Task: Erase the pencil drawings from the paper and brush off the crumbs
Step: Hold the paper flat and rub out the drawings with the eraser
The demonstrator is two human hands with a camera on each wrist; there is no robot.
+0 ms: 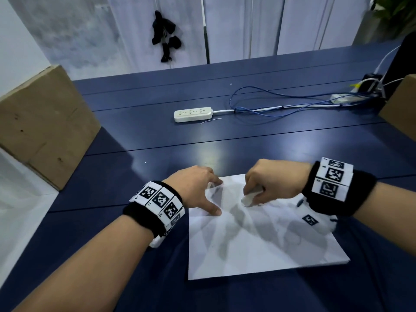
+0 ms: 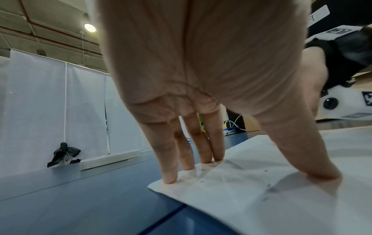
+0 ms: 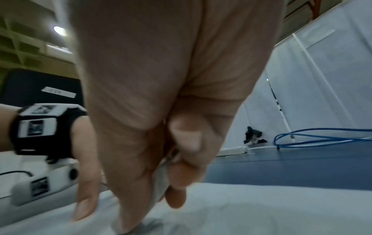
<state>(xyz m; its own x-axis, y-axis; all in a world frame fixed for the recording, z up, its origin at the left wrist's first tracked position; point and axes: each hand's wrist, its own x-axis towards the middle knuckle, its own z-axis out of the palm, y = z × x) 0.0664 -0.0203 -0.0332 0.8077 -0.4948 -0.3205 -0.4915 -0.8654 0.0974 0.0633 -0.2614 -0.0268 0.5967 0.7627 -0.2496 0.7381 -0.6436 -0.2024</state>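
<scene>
Paper (image 1: 258, 244): white sheet, flat on the blue table in front of you, far-left corner under your fingertips.
Pencil marks (image 2: 269, 190): faint grey smudges near that corner.
Eraser (image 1: 248, 198): white, touching your sheet's upper middle.

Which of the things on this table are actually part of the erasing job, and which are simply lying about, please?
Part of the job:
paper, with faint pencil marks
eraser, gripped by the right hand
left hand, fingertips pressing the paper's far corner

Lying about:
power strip
blue cable
cardboard box
</scene>
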